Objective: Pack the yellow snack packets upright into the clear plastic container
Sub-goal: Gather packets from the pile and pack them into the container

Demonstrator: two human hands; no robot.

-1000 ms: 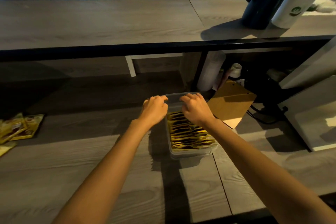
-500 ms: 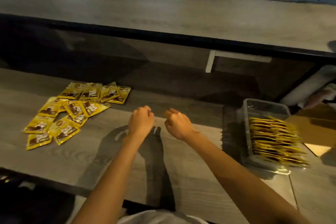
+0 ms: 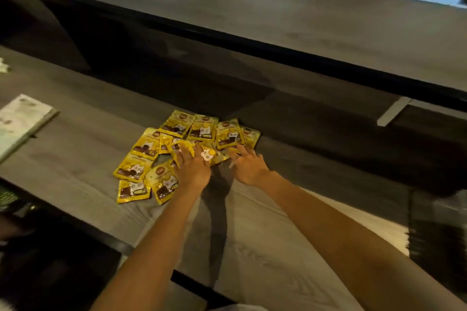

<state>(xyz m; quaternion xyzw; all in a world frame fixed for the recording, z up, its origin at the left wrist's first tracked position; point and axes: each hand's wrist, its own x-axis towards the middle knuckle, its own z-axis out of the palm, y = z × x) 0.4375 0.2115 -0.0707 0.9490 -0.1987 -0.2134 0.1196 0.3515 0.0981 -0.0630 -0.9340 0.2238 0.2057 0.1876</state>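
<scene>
Several yellow snack packets [image 3: 177, 149] lie flat in a loose pile on the grey wooden table [image 3: 252, 247]. My left hand [image 3: 193, 166] rests on the pile's near right part, fingers spread over the packets. My right hand [image 3: 247, 164] reaches onto the pile's right edge, its fingertips touching a packet there. Neither hand has lifted a packet. The clear plastic container [image 3: 439, 222] shows only as a blurred shape at the far right edge, its contents not readable.
A raised counter shelf [image 3: 278, 15] with a dark edge runs across the back above the table. A pale flat pad [image 3: 20, 121] lies at the left. The table's near edge [image 3: 106, 240] drops to a dark floor at lower left.
The view has swung left, from the container to the packet pile. Both hands left the container, crossed the table as fists, and now lie with fingers spread on the packets.
</scene>
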